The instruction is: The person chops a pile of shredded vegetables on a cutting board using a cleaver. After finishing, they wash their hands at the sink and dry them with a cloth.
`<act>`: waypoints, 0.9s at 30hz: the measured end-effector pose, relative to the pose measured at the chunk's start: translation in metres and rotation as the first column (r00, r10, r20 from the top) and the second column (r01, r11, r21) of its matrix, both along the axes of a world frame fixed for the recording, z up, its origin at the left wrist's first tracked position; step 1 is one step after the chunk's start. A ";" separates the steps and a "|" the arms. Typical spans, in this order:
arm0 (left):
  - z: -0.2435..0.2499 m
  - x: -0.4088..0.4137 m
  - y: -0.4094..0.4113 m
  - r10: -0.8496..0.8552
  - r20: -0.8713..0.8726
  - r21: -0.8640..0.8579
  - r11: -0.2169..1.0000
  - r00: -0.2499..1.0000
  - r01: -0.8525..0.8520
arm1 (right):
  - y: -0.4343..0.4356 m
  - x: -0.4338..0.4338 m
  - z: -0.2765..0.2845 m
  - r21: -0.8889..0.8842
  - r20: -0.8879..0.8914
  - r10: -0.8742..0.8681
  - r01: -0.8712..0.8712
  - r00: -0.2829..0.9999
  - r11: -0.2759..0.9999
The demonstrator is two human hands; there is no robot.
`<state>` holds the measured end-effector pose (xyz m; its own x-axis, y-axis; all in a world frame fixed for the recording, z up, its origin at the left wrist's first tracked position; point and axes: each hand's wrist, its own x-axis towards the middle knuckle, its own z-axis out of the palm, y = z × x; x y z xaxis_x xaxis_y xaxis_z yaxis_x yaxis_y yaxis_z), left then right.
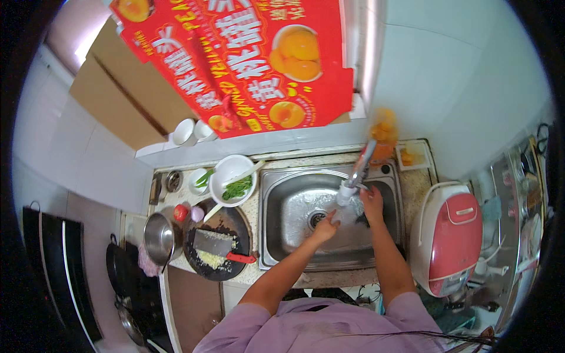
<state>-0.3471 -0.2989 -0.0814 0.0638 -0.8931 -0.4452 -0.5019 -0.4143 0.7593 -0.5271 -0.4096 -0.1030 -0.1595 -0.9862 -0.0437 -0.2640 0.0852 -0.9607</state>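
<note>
My left hand point(325, 228) is inside the stainless steel sink point(287, 247), beside the drain strainer point(317, 219), with its fingers apart and nothing held. Up by the faucet point(358, 170), my right hand point(372, 202) has its fingertips at the faucet's lever; whether they grip it is unclear. A white nozzle point(346, 193) points down from the spout, and the sink floor below looks wet. Something dark lies partly hidden behind my right wrist. Left of the sink, a cleaver point(214, 242) with a red handle rests on a round chopping board point(198, 269) beside minced pale food point(211, 259).
A white bowl of chopped greens point(237, 188), a tomato point(180, 212), a shallot point(197, 214) and a steel pot point(160, 234) stand at the left. To the right is a red and white rice cooker point(454, 238). A red cardboard box point(247, 66) leans behind the sink.
</note>
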 end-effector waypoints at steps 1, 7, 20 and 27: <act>-0.010 -0.005 0.001 -0.016 -0.051 -0.058 0.998 0.999 0.013 | 0.012 0.007 0.009 0.265 0.077 0.103 -0.120 0.992 0.957; 0.093 0.009 -0.020 -0.169 -0.587 0.076 0.962 0.792 0.262 | 0.050 0.022 0.133 0.482 0.459 0.562 -0.725 0.688 0.493; -0.053 -0.007 0.015 -0.260 -0.220 -0.008 0.964 0.940 0.264 | 0.110 0.004 0.000 0.400 -0.073 0.711 -0.633 0.699 0.663; 0.083 0.011 0.023 -0.248 -0.627 -0.110 0.967 0.738 0.232 | 0.082 -0.012 0.145 0.319 0.396 0.646 -0.757 0.653 0.570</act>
<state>-0.3357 -0.2759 0.0014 -0.4420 -0.8503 -0.2856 0.0141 -0.3249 0.9456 -0.5396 -0.3279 0.0417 0.6438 -0.6425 -0.4155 -0.2184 0.3662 -0.9046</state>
